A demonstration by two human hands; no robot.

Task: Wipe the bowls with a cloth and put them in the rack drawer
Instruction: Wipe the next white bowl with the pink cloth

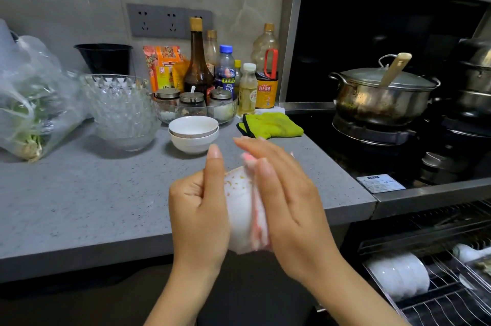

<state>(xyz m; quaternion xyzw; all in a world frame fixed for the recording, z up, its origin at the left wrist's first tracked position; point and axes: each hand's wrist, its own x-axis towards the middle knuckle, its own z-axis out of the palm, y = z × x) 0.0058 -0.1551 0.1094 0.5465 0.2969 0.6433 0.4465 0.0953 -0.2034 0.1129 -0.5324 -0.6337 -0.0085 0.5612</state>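
Left hand (198,208) holds a white bowl (240,208) — right hand (287,192) presses a cloth (259,230) against it.

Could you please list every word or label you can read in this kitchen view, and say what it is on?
"海天酱油" on the yellow label of the soy sauce bottle.
"营养", probably, on the small pale-yellow bottle; the rest is blurred.
Label of the blue-capped bottle: too blurred to read.
Print on the orange packets: too blurred to read.
The white sticker by the stove: too small to read.
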